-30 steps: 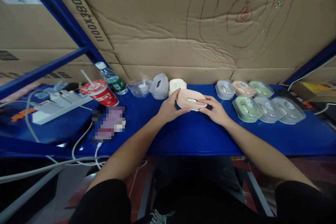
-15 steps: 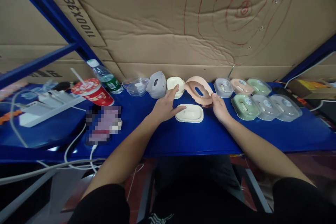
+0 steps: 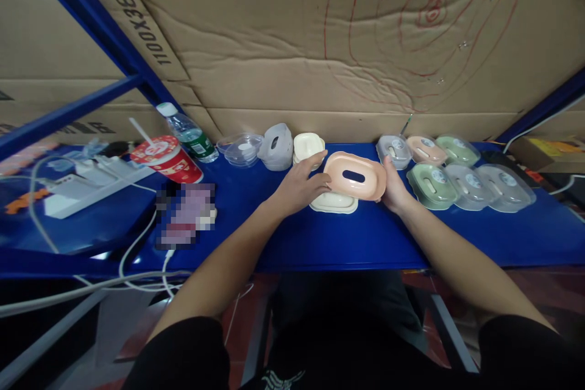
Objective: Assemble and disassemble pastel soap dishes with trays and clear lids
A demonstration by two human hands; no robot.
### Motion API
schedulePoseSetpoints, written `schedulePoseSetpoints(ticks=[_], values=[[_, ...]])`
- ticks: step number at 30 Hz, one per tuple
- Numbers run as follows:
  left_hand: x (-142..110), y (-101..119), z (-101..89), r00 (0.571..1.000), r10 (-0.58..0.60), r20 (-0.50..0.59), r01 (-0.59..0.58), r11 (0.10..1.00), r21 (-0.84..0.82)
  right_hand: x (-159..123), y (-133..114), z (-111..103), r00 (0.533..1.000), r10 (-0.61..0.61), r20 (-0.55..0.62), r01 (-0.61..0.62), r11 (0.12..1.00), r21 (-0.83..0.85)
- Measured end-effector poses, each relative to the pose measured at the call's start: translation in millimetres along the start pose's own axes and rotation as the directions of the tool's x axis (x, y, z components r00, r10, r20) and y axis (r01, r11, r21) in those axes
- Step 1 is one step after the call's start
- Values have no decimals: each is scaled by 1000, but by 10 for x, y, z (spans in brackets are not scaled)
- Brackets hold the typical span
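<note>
My right hand (image 3: 396, 188) grips the right end of a shallow peach plastic dish (image 3: 373, 177), its fingers partly hidden underneath. The dish has a dark oval slot through its middle and is held tilted in the air. At its left edge is my left hand (image 3: 299, 186), fingers apart; whether a fingertip touches the dish I cannot tell. Below the dish, partly covered by it, a cream oval dish (image 3: 334, 202) lies on the blue table (image 3: 329, 244). Just behind my left hand stands a stack of cream dishes (image 3: 308, 144).
Nested grey dishes (image 3: 276, 149) and clear lids (image 3: 242, 149) stand at the back left. On the right are several lidded boxes, including a green one (image 3: 432, 186). A red paper cup (image 3: 176, 161), water bottle (image 3: 192, 137), power strip (image 3: 95, 186) and cables occupy the left.
The peach dish has turned upright-facing toward me and come nearer, now over the cream dish. My left hand has moved from above the cream pieces to the peach dish's left edge.
</note>
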State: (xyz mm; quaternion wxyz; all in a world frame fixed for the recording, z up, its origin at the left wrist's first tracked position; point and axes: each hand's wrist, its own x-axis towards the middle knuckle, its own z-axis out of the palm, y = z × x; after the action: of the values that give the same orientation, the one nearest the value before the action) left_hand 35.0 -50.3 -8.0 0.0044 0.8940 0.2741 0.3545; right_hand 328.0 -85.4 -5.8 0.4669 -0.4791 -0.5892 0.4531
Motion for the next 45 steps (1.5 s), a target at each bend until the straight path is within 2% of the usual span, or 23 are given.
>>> schedulePoseSetpoints(ticks=[2,5,8,12,16,18,20,22,24,29,32,35,38,42,45], values=[[-2,9,-2,995,-35,-93,37,999,26,4,-15,-15,996,86,-39,-83,993,82],[-17,-51,-19,949,-109,-295,142,986,93,-10,-1,23,999,11,-49,-14,999,-52],[5,-163,-43,909,-176,-378,239,962,128,-45,35,97,995,-99,28,103,962,-252],[222,-225,-90,914,-253,-317,321,929,185,-72,60,121,962,-228,153,273,859,-434],[582,-153,-102,932,-355,-70,354,856,377,-46,69,40,931,-307,199,365,770,-524],[720,-106,-54,915,-401,41,341,824,453,-23,84,-1,923,-323,211,385,752,-535],[791,-78,25,887,-452,99,350,795,496,-5,100,-26,919,-325,224,395,750,-531],[798,-80,108,868,-485,105,374,778,506,3,110,-36,915,-325,239,404,745,-531],[760,-112,161,878,-475,68,387,785,484,2,110,-41,911,-321,258,411,731,-544],[520,-192,82,959,-271,-81,282,901,330,-15,100,-64,903,-283,324,426,695,-579],[265,-158,-12,982,-166,-86,182,957,226,-25,104,-81,859,-260,441,482,702,-524],[22,-104,-42,992,-118,-53,123,986,116,-39,101,-88,828,-212,520,503,689,-521],[-59,-105,-9,981,-192,-32,194,975,106,-51,88,-87,833,-163,529,494,649,-578],[64,-230,72,925,-379,-31,379,911,160,-50,81,-84,852,-134,506,476,601,-642],[142,-357,136,891,-453,29,441,879,182,-44,92,-89,856,-128,502,475,579,-663]])
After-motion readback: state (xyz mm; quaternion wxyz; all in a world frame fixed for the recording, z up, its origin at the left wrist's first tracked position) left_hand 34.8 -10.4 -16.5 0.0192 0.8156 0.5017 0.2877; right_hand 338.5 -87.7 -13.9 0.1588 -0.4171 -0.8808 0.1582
